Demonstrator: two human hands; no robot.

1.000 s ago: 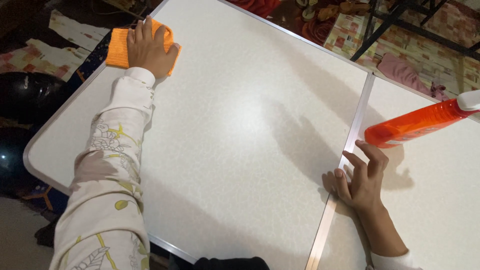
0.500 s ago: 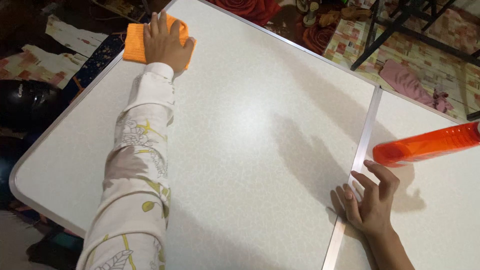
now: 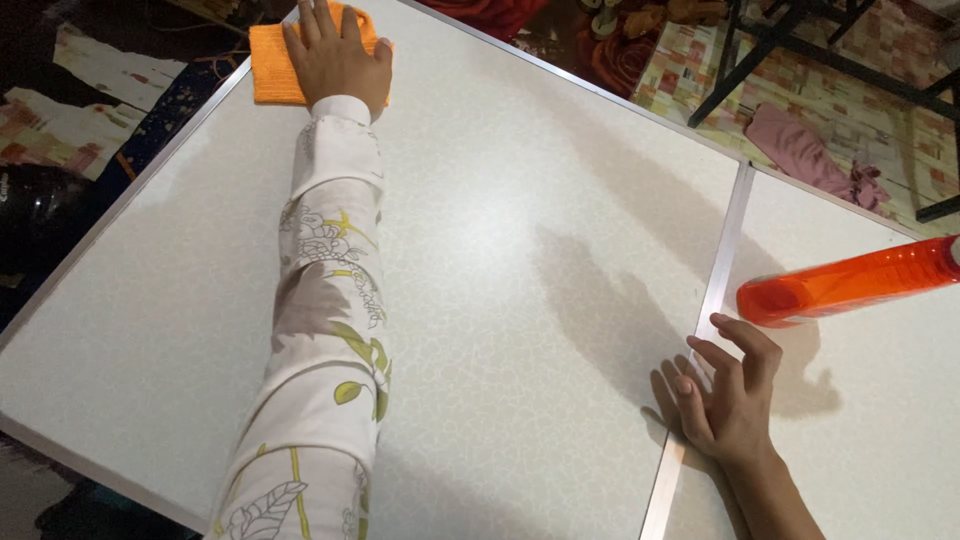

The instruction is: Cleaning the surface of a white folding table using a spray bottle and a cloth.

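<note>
My left hand (image 3: 338, 55) lies flat, fingers spread, on an orange cloth (image 3: 272, 66) at the far left corner of a white folding table (image 3: 500, 250). The sleeve on that arm is white with a flower print. My right hand (image 3: 728, 395) rests on the table by the metal seam (image 3: 715, 290), fingers spread and bent, holding nothing. An orange bottle (image 3: 850, 285) lies on its side just beyond the right hand's fingertips, apart from them.
Beyond the far edge the floor carries patterned mats, a pink cloth (image 3: 810, 155) and the black legs of a stand (image 3: 760, 50). Dark objects and printed sheets lie off the left edge (image 3: 50, 130).
My left hand has pushed the orange cloth farther along the far left corner. The view has shifted, so the bottle's white cap is out of frame. The right hand has stayed beside the seam.
</note>
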